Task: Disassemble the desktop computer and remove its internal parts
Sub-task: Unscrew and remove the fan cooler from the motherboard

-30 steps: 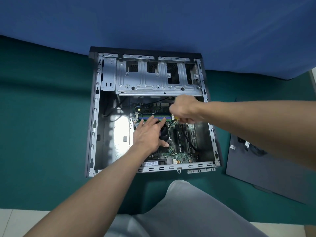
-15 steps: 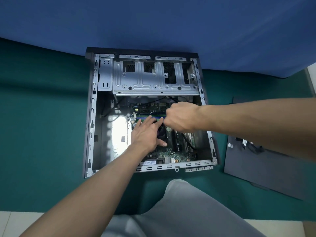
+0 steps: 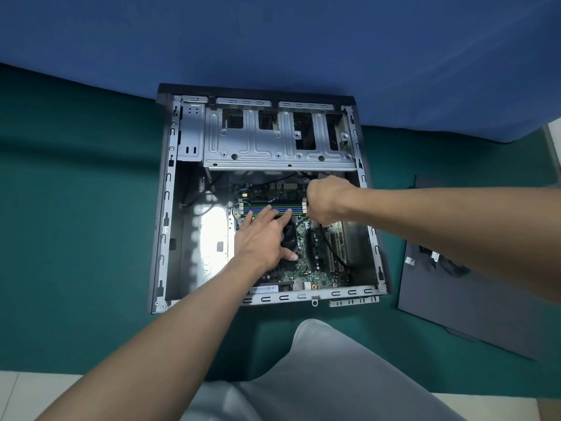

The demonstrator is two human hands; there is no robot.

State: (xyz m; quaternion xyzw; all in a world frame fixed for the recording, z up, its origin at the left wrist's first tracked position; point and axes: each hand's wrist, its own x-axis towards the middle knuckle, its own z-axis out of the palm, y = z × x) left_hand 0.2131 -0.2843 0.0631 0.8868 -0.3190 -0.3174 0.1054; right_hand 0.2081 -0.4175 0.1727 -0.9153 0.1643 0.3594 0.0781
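1. Head view, the surface: a teal-green cloth [image 3: 76, 238] covers the floor area where the work lies. At the near edge it ends, and pale floor tiles [image 3: 30, 390] show at both bottom corners.
2. The room: a blue cloth [image 3: 273, 41] hangs or lies across the whole far side and meets the green cloth just behind the case. A thin pale strip of wall [image 3: 554, 141] shows at the far right.
3. The computer case [image 3: 170, 208] lies on its side in the middle of the green cloth, open side up. Its far edge touches the blue cloth.
4. Inside, a bare metal drive cage [image 3: 273, 147] fills the far part. The motherboard [image 3: 315, 268] sits in the near right part.
5. The left hand [image 3: 261, 241] rests flat on the dark cooler fan [image 3: 290, 235], fingers straight and spread. Its fingertips reach the memory slots [image 3: 273, 208].
6. The right hand [image 3: 326, 199] is curled at the right end of those slots. Its back hides the fingers, so I cannot tell whether it grips anything.
7. A dark grey side panel [image 3: 470, 299] lies flat on the green cloth, just right of the case, with black cables [image 3: 449, 265] on it.
8. A knee in grey trousers [image 3: 334, 375] is near the case's front edge.
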